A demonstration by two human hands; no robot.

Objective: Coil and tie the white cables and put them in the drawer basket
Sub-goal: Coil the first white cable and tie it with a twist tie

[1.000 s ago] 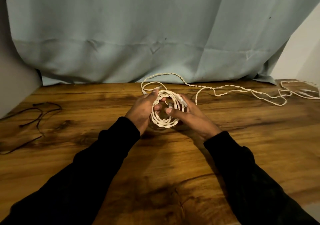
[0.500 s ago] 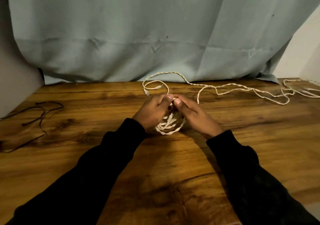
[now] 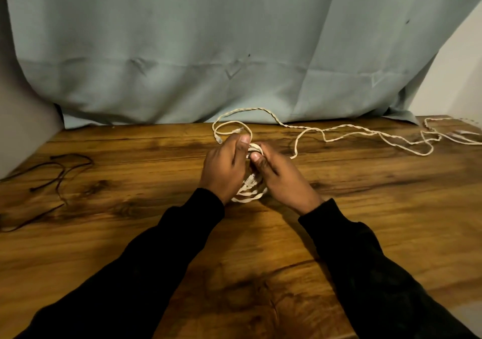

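Gripping a small coil of white cable point(image 3: 247, 192) between them, both hands sit at the middle of the wooden table point(image 3: 365, 221), a little nearer its far edge than its near one. In the head view, the left hand point(image 3: 223, 169) curls round the coil's left side with its thumb laid over the top, and the right hand point(image 3: 283, 177) closes on the right side, its thumb tip pressed against the strands at the top of the loop. The coil is squeezed into a narrow oval whose long axis runs from the near edge toward the far edge; its lower bend shows below the hands, touching or just above the wood, which one I cannot tell. A clear plug end point(image 3: 249, 179) lies inside the loop between the palms. From the top of the coil a loose loop point(image 3: 229, 127) of the same cable curls toward the far edge, and a long twisted tail point(image 3: 339, 132) trails along the far edge to the far right corner, where more white cable point(image 3: 459, 135) lies in a blurred tangle. A thin dark cord point(image 3: 60, 179) sprawls near the left edge, well apart from the hands. A pale grey-green curtain point(image 3: 208, 52) hangs behind the far edge. Black sleeves point(image 3: 156, 260) cover both forearms.
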